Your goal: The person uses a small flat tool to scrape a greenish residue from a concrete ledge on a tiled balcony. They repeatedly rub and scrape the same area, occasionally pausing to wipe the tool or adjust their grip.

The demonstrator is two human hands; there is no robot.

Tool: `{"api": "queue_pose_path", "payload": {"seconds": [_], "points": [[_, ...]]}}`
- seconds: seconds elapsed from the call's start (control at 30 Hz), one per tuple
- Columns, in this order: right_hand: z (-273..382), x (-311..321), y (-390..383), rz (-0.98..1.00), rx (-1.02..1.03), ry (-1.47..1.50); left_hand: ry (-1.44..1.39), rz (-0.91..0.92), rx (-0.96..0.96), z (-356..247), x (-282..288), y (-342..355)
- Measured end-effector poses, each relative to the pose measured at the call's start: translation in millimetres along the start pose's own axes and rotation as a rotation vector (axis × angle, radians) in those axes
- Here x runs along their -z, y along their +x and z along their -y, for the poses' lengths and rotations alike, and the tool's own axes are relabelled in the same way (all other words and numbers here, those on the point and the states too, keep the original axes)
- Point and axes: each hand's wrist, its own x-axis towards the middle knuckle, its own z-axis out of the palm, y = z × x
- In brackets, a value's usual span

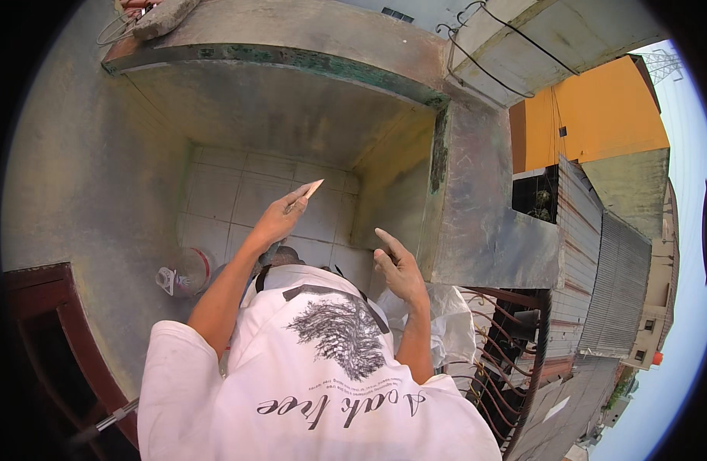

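Observation:
My left hand point(276, 220) is raised over the tiled floor, its fingers closed on a thin, flat, tan piece that looks like folded sandpaper point(315, 187). The edge of the piece points up and to the right, clear of the low wall's inner face point(276, 115). My right hand point(400, 270) holds nothing. Its index finger is stretched out and the thumb stands apart, near the right side wall point(403, 184). Pale dust coats the fingers of both hands.
White tiles point(253, 192) cover the floor. A clear plastic jug point(190, 270) stands beside my left forearm. By my right forearm are a white sack point(449, 326) and a curved metal railing point(544, 338). Bent wires point(484, 65) stick out at upper right; a dark red frame point(69, 323) is at left.

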Motion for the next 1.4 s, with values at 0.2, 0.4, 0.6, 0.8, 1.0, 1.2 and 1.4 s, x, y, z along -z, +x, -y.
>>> {"api": "queue_pose_path", "payload": {"seconds": [0.2, 0.4, 0.6, 0.8, 1.0, 1.2, 1.4], "points": [[41.2, 88.5, -20.5, -0.032, 0.205, 0.195, -0.010, -0.014, -0.205, -104.2, -103.9, 36.4], [48.5, 175.3, 87.0, -0.503, 0.371, 0.452, 0.009, 0.149, -0.170, -103.5, -162.7, 69.7], [39.5, 224.0, 219.8, -1.215, 0.143, 0.079, 0.148, 0.177, -0.240, -118.7, -159.8, 60.6], [52.4, 222.1, 229.3, -1.204, 0.055, -0.007, 0.059, 0.230, -0.112, -127.8, -176.2, 126.8], [63.1, 211.4, 224.9, -1.240, -0.039, -0.130, 0.043, 0.444, 0.052, -156.6, -148.2, 126.3], [63.4, 207.3, 223.3, -1.214, 0.001, -0.084, 0.016, 0.336, -0.010, -164.3, -145.4, 149.7], [60.9, 211.4, 226.2, -1.174, 0.028, -0.074, 0.055, 0.349, -0.064, -149.9, -156.0, 130.1]]}}
